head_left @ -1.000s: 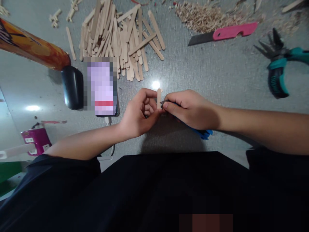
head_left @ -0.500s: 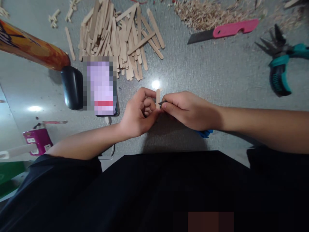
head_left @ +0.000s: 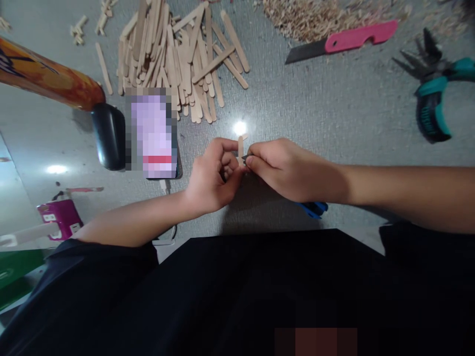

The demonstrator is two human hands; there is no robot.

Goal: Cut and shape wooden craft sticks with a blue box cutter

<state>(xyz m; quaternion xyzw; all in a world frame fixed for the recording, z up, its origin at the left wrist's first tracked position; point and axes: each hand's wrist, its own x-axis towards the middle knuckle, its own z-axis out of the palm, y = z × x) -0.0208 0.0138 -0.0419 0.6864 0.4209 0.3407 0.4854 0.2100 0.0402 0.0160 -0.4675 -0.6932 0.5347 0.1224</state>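
Note:
My left hand (head_left: 215, 173) pinches a short wooden stick (head_left: 240, 148) upright between its fingers, near the middle of the view. Against the stick's right side is the dark pointed tip (head_left: 245, 157) of a small tool, gripped by my right hand (head_left: 285, 165); the rest of that tool is hidden in the fist. Another small piece of wood (head_left: 244, 136) shows behind the top of the stick. A blue object (head_left: 314, 209) lies under my right wrist, partly covered.
Beyond my hands lie a pile of wooden sticks (head_left: 178, 59), wood shavings (head_left: 308, 20), a pink-handled blade (head_left: 345, 42) and pliers (head_left: 430, 94). To the left are a phone (head_left: 154, 133), a black case (head_left: 109, 136), an orange can (head_left: 48, 74) and a purple socket block (head_left: 61, 217).
The view has shifted slightly, so the sticks and blade appear a little further left and up. Both hands keep their holds, and more of the blue object shows.

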